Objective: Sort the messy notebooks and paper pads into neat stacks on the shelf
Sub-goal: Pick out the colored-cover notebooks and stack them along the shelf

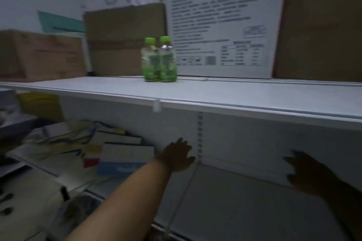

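A messy pile of notebooks and paper pads lies on the lower shelf at the left, tilted and overlapping. A white and blue pad sits at the pile's right end. My left hand reaches under the upper shelf just right of that pad, fingers spread, holding nothing. My right hand hovers over the bare grey lower shelf at the right, fingers relaxed and holding nothing. The picture is dim and blurred.
The upper shelf carries two green-capped bottles, brown cardboard boxes and a large white printed box. More cartons stand at far left and far right. Loose papers sit at the left edge.
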A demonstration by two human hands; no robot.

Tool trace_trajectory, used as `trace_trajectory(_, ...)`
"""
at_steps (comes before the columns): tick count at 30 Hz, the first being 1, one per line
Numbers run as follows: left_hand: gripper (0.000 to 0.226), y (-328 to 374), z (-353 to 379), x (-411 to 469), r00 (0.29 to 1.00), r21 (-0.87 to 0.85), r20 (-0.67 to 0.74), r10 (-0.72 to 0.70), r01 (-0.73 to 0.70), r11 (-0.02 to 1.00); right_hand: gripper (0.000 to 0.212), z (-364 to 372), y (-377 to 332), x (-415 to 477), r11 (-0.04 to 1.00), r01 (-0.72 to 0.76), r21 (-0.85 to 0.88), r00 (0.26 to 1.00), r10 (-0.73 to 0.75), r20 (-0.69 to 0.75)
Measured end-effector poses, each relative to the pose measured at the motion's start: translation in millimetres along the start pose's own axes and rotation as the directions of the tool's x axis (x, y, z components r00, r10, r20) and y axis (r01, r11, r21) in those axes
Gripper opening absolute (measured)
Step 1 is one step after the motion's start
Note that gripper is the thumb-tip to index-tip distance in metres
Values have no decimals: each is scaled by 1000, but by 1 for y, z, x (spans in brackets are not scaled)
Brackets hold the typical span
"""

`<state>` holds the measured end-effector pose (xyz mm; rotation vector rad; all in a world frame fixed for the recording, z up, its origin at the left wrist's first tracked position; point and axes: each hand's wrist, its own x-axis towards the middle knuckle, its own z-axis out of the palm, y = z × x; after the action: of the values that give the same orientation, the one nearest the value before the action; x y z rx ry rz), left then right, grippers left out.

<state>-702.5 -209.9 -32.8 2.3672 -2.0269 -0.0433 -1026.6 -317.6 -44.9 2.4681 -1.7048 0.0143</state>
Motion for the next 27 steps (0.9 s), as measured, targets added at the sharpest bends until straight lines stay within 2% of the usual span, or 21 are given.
trace_trajectory(2,60,-57,-4,-23,997,50,-23,-77,78,996,70,-11,-87,-1,971,238,-36,970,-236,61)
trace_trajectory(4,60,-112,-11,-51,988,76,-26,-153,154,985,70,-11,-179,1,887,462,14,886,-462,35)
trace_trajectory(7,61,-175,-9,-96,975,48,-13,-220,220,974,68,0,-279,12,796,597,100,799,-601,15)
trace_trajectory(10,59,-234,-4,-133,953,-9,-28,-302,302,953,67,-4,-349,16,750,623,224,769,-639,3)
trace_trajectory(16,57,-299,4,-161,910,-76,-61,-410,405,911,68,7,-413,35,752,623,217,753,-652,96)
trace_trajectory(23,55,-321,18,-121,936,-305,-14,-353,332,893,58,9,-466,107,732,614,295,778,-624,-73)
trace_trajectory(27,54,-339,5,-86,958,-341,-5,-288,269,901,62,26,-480,143,772,576,271,809,-586,-48)
